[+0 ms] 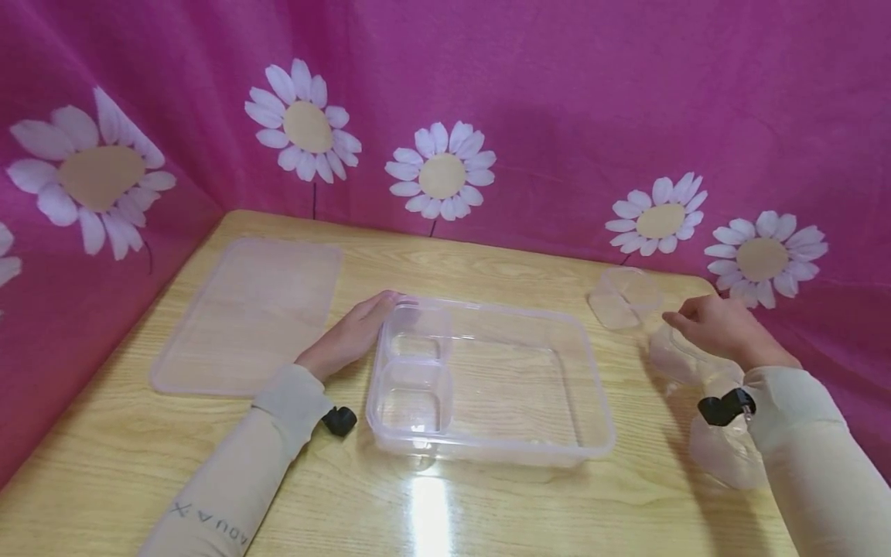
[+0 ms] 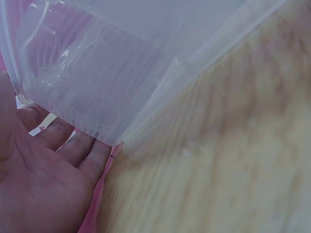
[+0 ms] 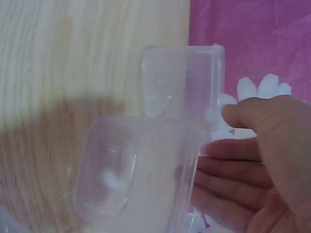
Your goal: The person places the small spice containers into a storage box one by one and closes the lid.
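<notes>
A large clear plastic food container (image 1: 599,379) sits on the table, with two small clear cups (image 1: 390,391) inside its left end. At its far left corner my left hand (image 1: 351,336) grips the rim; in the left wrist view, fingers (image 2: 73,148) lie against the outside of the wall. My right hand (image 1: 727,329) hovers at a small clear cup (image 1: 671,360) on the right. In the right wrist view its thumb and fingers are spread near the rims of a lower cup (image 3: 121,179) and an upper cup (image 3: 167,80); contact is unclear.
A flat translucent lid (image 1: 250,317) lies on the table (image 1: 334,510) to the left. Another small cup (image 1: 623,298) stands near the back right edge, and one more (image 1: 724,456) is partly behind my right forearm. A pink flowered curtain (image 1: 543,116) hangs behind the table.
</notes>
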Action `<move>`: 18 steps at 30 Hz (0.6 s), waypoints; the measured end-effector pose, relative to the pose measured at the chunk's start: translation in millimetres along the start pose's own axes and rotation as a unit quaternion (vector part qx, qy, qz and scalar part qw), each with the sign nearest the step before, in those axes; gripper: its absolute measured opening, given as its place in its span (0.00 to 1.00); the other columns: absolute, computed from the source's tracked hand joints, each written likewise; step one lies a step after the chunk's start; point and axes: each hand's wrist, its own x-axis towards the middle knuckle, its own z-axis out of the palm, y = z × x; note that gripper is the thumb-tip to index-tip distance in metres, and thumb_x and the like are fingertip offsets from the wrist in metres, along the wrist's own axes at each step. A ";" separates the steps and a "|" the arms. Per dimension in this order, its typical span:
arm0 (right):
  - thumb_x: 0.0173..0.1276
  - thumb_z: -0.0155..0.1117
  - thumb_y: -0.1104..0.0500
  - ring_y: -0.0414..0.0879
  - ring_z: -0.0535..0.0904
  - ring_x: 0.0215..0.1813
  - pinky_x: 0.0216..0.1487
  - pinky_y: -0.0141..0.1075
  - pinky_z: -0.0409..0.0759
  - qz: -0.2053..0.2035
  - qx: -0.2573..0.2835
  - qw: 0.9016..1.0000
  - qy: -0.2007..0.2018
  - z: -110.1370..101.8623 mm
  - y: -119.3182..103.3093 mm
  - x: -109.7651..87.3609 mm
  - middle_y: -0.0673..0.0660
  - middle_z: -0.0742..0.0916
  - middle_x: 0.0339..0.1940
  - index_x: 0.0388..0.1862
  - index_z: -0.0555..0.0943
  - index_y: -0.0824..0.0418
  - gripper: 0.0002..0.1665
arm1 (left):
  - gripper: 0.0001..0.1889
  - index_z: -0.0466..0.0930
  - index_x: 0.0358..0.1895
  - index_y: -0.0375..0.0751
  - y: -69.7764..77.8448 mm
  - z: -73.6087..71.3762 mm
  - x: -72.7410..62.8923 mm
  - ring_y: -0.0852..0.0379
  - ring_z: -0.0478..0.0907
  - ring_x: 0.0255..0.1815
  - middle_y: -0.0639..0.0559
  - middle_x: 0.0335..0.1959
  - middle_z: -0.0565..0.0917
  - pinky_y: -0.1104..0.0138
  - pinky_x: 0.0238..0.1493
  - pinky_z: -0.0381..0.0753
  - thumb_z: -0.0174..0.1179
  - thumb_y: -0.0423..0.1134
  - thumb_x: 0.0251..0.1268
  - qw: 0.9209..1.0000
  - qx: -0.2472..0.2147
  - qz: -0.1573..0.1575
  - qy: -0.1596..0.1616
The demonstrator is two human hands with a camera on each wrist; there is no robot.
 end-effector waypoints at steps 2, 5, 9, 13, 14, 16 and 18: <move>0.80 0.56 0.40 0.47 0.78 0.31 0.31 0.37 0.74 -0.005 -0.007 1.000 -0.030 4.7 -0.6 0.9 0.53 0.86 0.25 0.38 0.87 0.65 0.30 | 0.30 0.67 0.77 0.54 -0.2 -0.5 -1.1 0.50 0.58 0.84 0.53 0.77 0.71 0.46 0.87 0.52 0.34 0.63 0.84 1.000 0.003 -0.001 0.003; 0.80 0.53 0.36 0.45 0.74 0.31 0.32 0.36 0.70 -0.005 -0.017 0.998 -0.057 12.5 -2.0 1.6 0.48 0.80 0.21 0.29 0.86 0.60 0.33 | 0.31 0.66 0.78 0.53 -0.3 -0.5 -1.5 0.49 0.57 0.85 0.53 0.78 0.69 0.46 0.87 0.51 0.34 0.63 0.84 1.000 0.006 -0.003 0.004; 0.77 0.55 0.34 0.46 0.74 0.32 0.33 0.36 0.69 -0.007 -0.025 0.997 -0.075 19.0 -3.8 2.5 0.48 0.77 0.21 0.24 0.82 0.58 0.34 | 0.32 0.63 0.79 0.53 -1.0 -0.3 -1.2 0.49 0.53 0.87 0.53 0.81 0.65 0.45 0.88 0.48 0.33 0.64 0.84 1.000 0.012 -0.014 0.006; 0.72 0.64 0.34 0.49 0.77 0.35 0.35 0.36 0.72 -0.004 -0.010 0.994 -0.107 21.5 -3.9 3.7 0.51 0.81 0.25 0.27 0.83 0.59 0.30 | 0.34 0.60 0.81 0.53 -1.2 -0.3 -1.1 0.50 0.47 0.89 0.54 0.85 0.59 0.45 0.88 0.43 0.33 0.66 0.83 0.999 0.017 -0.027 0.010; 0.70 0.66 0.35 0.49 0.78 0.35 0.35 0.36 0.73 -0.004 -0.008 0.994 -0.111 22.4 -3.7 4.0 0.52 0.82 0.27 0.29 0.83 0.59 0.28 | 0.35 0.59 0.82 0.52 -1.4 -0.4 -1.4 0.50 0.45 0.89 0.54 0.85 0.57 0.44 0.88 0.42 0.33 0.66 0.83 0.999 0.020 -0.029 0.011; 0.66 0.70 0.36 0.49 0.78 0.37 0.37 0.37 0.75 -0.004 -0.004 0.993 -0.116 24.1 -3.2 4.5 0.53 0.84 0.30 0.32 0.85 0.58 0.26 | 0.35 0.60 0.82 0.52 -1.0 -0.6 -1.5 0.50 0.46 0.89 0.54 0.85 0.58 0.45 0.88 0.43 0.33 0.66 0.83 0.999 0.021 -0.024 0.011; 0.63 0.73 0.38 0.49 0.79 0.37 0.39 0.38 0.78 -0.008 -0.005 0.993 -0.115 25.6 -3.0 4.4 0.53 0.86 0.32 0.35 0.86 0.58 0.24 | 0.33 0.63 0.80 0.52 -0.8 -0.7 -1.5 0.49 0.51 0.87 0.52 0.82 0.64 0.46 0.88 0.48 0.33 0.64 0.84 1.000 0.016 -0.010 0.009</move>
